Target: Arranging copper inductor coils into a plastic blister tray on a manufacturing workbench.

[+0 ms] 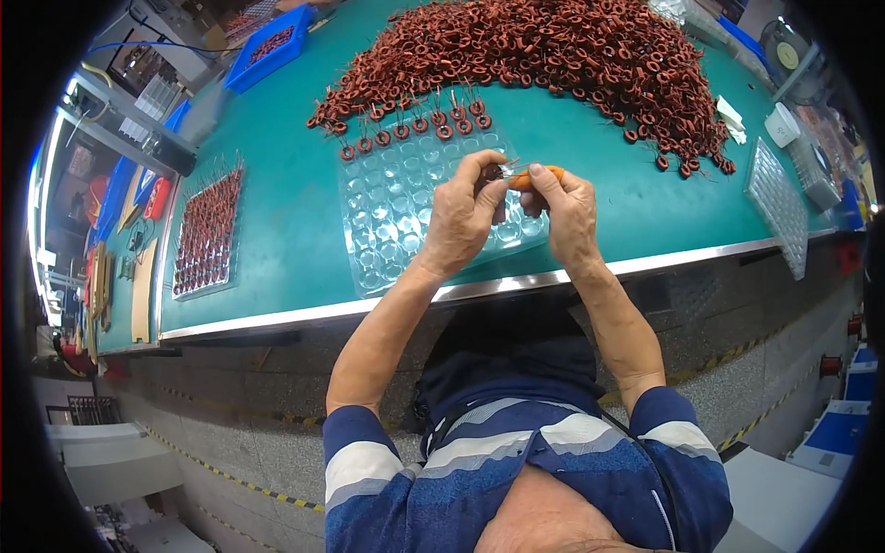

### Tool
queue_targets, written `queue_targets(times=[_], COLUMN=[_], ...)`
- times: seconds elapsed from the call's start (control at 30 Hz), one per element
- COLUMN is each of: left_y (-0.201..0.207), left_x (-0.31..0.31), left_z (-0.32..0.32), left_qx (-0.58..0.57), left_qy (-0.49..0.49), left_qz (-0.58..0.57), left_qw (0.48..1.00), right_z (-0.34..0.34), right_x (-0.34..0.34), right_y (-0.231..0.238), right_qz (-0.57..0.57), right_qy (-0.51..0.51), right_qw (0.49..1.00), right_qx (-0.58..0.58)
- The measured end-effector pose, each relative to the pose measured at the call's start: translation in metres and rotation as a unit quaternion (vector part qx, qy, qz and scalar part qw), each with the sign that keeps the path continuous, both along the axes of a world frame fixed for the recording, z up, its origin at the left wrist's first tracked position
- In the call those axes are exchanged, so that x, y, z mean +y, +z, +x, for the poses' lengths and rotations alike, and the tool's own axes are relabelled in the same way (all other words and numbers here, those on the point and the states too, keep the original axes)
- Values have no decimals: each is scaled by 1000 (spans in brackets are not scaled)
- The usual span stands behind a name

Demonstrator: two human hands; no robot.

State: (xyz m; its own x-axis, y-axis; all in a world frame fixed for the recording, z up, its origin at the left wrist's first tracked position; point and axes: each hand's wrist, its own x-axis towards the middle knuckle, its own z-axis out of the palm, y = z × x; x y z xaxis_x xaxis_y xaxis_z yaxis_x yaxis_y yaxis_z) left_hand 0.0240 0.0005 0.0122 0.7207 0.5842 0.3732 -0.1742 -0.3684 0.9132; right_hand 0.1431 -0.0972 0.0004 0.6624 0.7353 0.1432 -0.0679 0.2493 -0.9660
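Pinched in the fingers of my left hand [464, 214] is a small dark red wire-wound ring coil [490, 173] with thin leads. My right hand [565, 214] grips a small tool with an orange handle [542, 176], its tip against the coil's side; the tip is too small to make out. Both hands meet above a clear plastic tray [378, 217] with rows of round pockets. Several ring coils [402, 132] stand in the tray's far rows, leads pointing up. The near pockets hold nothing, and my hands cover part of the tray's right side.
A large heap of red ring coils [544, 46] spreads across the far side of the green table [286, 267]. At the left stands a filled tray of coils [208, 230]. A blue bin [269, 48] sits far left. An upright clear tray [777, 207] is by the right edge.
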Motion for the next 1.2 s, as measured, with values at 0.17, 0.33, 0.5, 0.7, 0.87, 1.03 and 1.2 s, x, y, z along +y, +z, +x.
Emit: queue_targets(times=[0.17,0.33,0.5,0.7,0.87,1.03,1.2], left_y=[-8,-16,-14,-14,-13,-8,-7], left_x=[12,19,12,3,-18,-26,-24], left_z=[-12,-13,-15,-16,-14,-19,-21], left_qx=[-23,120,83,44,6,25,78], left_qy=[-58,-140,-162,-135,-53,-7,-29], left_qz=[-194,-224,-141,-177,-120,-69,-34], left_qw=[979,957,973,974,991,997,996], right_z=[-2,5,3,-3,-24,-19,-15], right_x=[6,1,5,-1,-4,-6,-9], right_y=[-2,-8,-13,-18,-13,-17,-24], right_qz=[-41,-49,-15,-12,15,53,80], right_qy=[-7,81,94,94,-61,34,32], right_qw=[998,992,985,994,990,996,994], right_qx=[-48,86,146,46,-123,56,74])
